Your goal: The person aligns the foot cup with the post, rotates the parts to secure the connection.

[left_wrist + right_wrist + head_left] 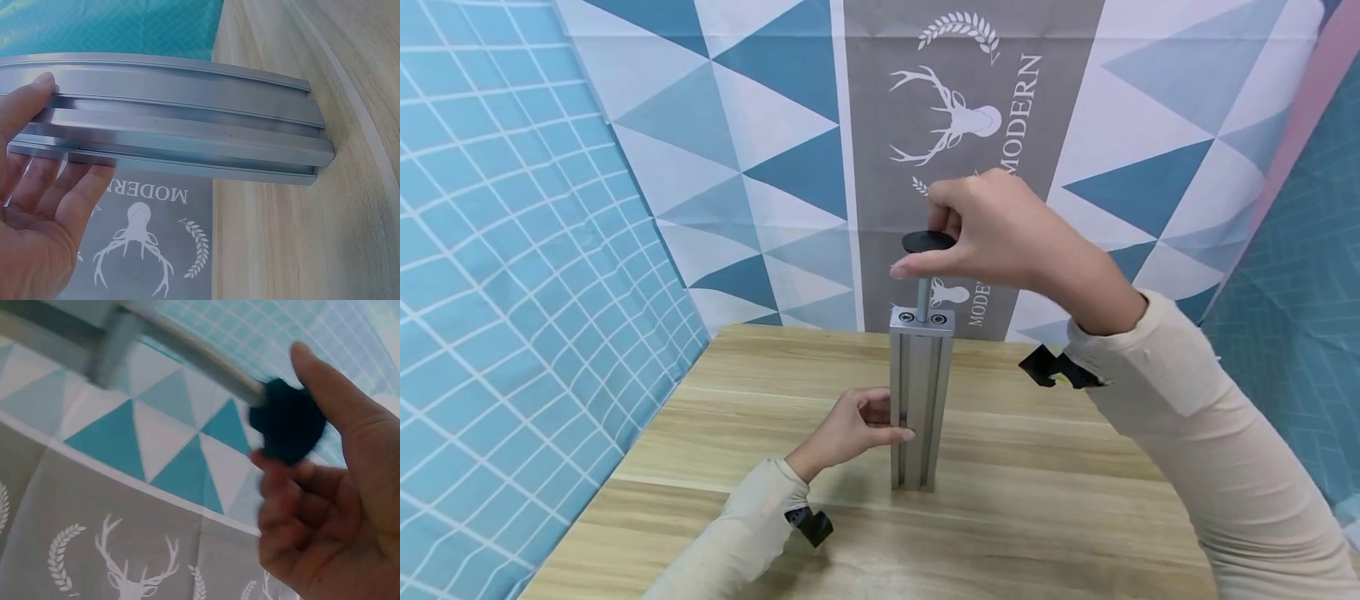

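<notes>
A silver aluminium profile (916, 383) with long grooves stands upright on the wooden table. Its top carries a metal end plate (923, 327) with two dark screws. From the plate rises a metal rod (922, 302), topped by a black disc-shaped leveling foot (927, 242). My left hand (850, 429) grips the profile below its middle, thumb on the near face and fingers behind, as the left wrist view also shows on the profile (187, 134). Up top, my right hand (1000, 233) pinches the foot between thumb and fingers. In the right wrist view the foot (287, 422) is blurred.
Behind the table (760, 358) hangs a cloth (790, 167) with blue and white triangles and a grey deer strip. Blue gridded cloth (512, 292) drapes the left side, darker teal cloth (1292, 275) the right. Both sleeves carry small black wrist mounts.
</notes>
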Action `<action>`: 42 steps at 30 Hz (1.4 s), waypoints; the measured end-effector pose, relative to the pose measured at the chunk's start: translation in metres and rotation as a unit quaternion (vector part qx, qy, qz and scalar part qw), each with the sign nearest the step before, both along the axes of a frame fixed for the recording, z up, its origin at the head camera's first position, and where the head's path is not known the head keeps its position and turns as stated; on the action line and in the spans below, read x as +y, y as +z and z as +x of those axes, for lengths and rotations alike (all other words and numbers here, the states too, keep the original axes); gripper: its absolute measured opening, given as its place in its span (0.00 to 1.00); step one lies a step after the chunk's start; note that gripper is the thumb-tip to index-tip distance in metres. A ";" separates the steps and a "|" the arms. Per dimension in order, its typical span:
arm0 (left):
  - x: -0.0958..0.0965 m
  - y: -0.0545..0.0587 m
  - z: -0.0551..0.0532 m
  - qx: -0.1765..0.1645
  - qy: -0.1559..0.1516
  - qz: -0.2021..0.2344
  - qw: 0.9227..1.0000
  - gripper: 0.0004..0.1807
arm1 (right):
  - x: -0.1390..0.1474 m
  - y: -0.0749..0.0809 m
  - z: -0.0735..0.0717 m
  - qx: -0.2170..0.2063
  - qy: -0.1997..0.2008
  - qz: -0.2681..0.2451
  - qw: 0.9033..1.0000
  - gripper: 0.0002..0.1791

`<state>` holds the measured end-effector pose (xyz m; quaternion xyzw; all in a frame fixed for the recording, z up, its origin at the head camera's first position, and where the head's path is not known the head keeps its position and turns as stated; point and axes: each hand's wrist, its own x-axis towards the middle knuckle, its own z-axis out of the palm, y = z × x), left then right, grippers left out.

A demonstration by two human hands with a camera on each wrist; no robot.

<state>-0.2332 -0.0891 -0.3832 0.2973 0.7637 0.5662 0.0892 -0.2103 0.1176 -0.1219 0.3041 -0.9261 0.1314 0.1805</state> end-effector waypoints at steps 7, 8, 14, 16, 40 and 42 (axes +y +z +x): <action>-0.001 -0.002 0.000 0.000 -0.002 -0.008 1.000 0.19 | -0.003 -0.009 0.003 0.004 -0.044 -0.010 0.999 0.31; -0.001 -0.002 0.000 -0.003 -0.002 -0.008 1.000 0.19 | -0.003 -0.009 0.004 -0.003 -0.045 -0.009 0.999 0.31; -0.001 0.000 0.000 -0.001 -0.005 -0.003 1.000 0.19 | 0.012 0.003 0.005 -0.089 0.059 0.021 0.994 0.36; -0.001 0.001 0.000 0.002 -0.004 -0.004 1.000 0.19 | 0.020 0.008 0.002 -0.109 0.137 0.040 0.984 0.32; -0.002 0.000 -0.001 -0.001 -0.012 0.006 1.000 0.20 | -0.005 -0.003 0.008 -0.007 -0.031 -0.038 0.999 0.26; -0.002 0.000 -0.001 0.002 -0.010 0.005 1.000 0.19 | -0.002 0.000 0.010 -0.030 -0.020 -0.029 0.999 0.26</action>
